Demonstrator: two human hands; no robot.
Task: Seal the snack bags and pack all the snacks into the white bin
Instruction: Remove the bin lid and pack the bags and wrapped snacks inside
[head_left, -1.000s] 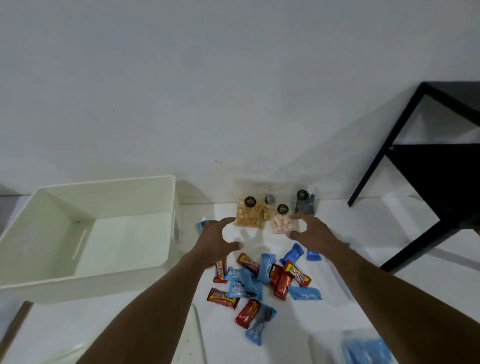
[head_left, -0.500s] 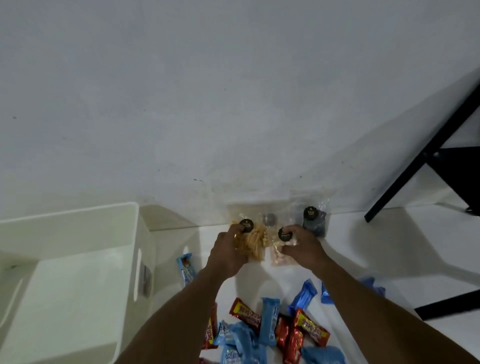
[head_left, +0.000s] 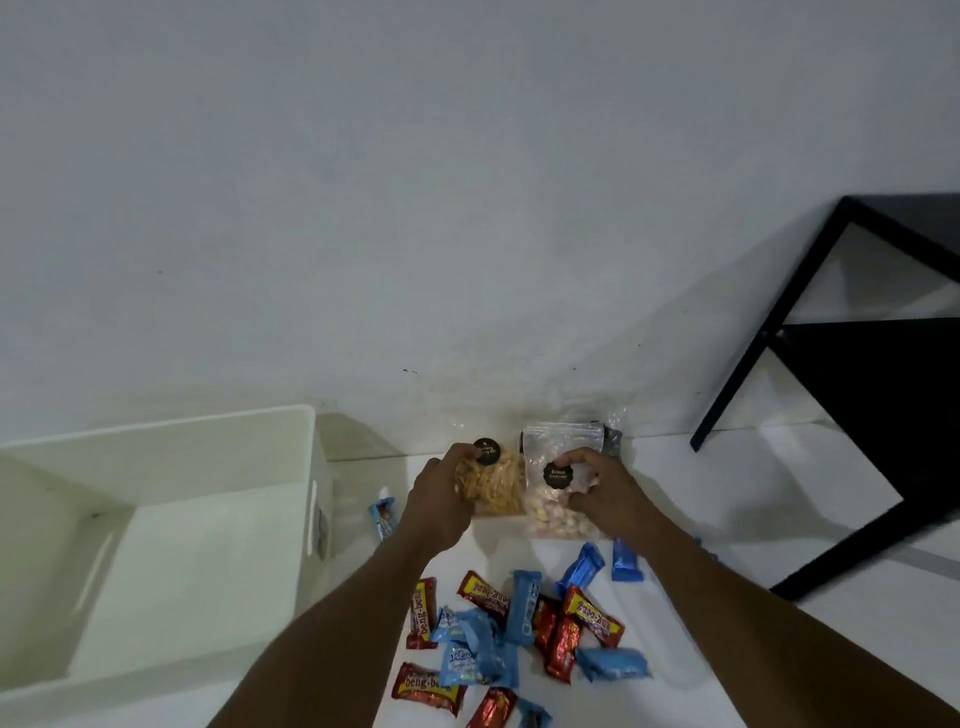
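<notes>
My left hand (head_left: 441, 504) grips a clear bag of yellow stick snacks (head_left: 496, 480) with a round black label. My right hand (head_left: 605, 493) holds a clear zip bag of pale pink and yellow puffs (head_left: 553, 512), also black-labelled, standing by the wall. A dark snack bag (head_left: 613, 441) peeks out behind it. The white bin (head_left: 311, 457) stands at the left, nothing visible inside. A heap of red and blue wrapped snacks (head_left: 519, 629) lies on the white surface between my forearms.
One blue wrapper (head_left: 383, 519) lies alone beside the bin's right wall. A black metal frame (head_left: 753, 353) stands at the right against the white wall. More blue wrappers (head_left: 626, 558) lie under my right forearm.
Both hands reached forward from above the heap to the bags at the wall and closed on them. The pink puff bag now stands taller in my right hand.
</notes>
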